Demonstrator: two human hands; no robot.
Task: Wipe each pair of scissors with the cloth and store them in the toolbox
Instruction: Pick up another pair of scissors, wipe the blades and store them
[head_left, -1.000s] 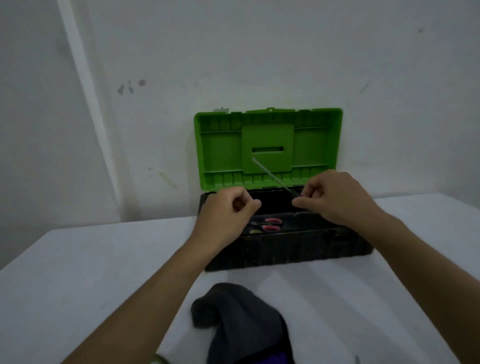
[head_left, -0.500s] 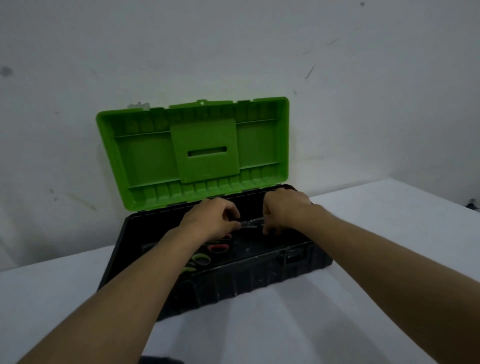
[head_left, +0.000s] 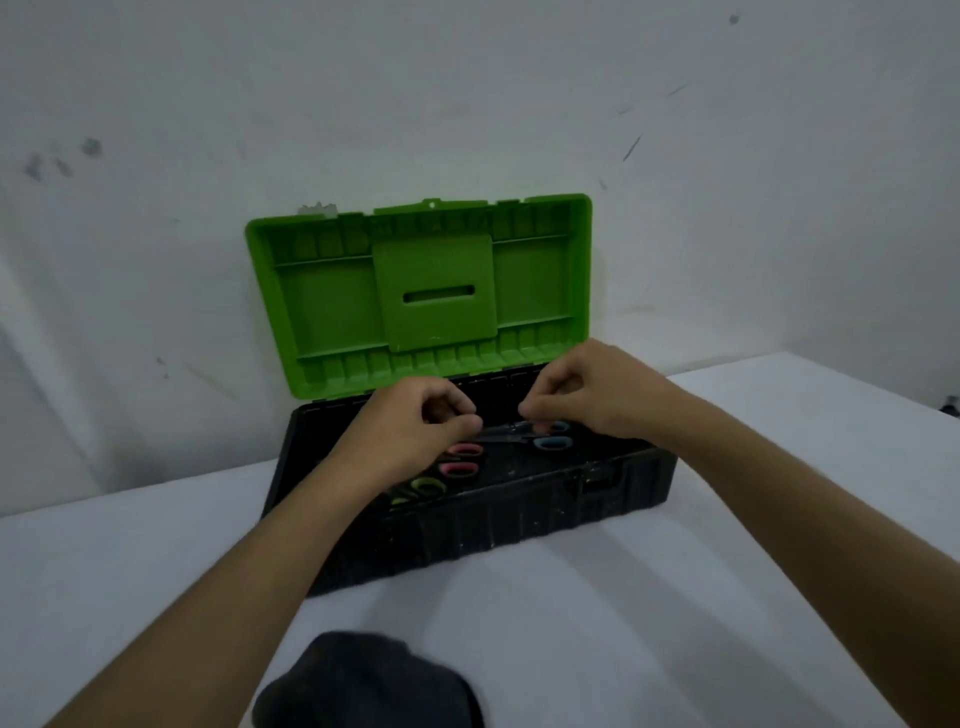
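The blue-handled metal scissors (head_left: 540, 436) are pinched at both ends by the left hand (head_left: 415, 431) and right hand (head_left: 587, 395) inside the black plastic toolbox (head_left: 519, 514), beside red-handled scissors (head_left: 460, 460).

Both bare forearms are reaching forward from the lower corners, coming closer together toward the hands. The left hand (head_left: 415, 421) is turning its back upward, with the fingers curling in and the thumb pressing against the fingertips in a pinch. The right hand (head_left: 587, 389) is bending down at the wrist, its fingertips (head_left: 535, 418) pointing downward and gathering together. The two hands are staying near each other, not touching.
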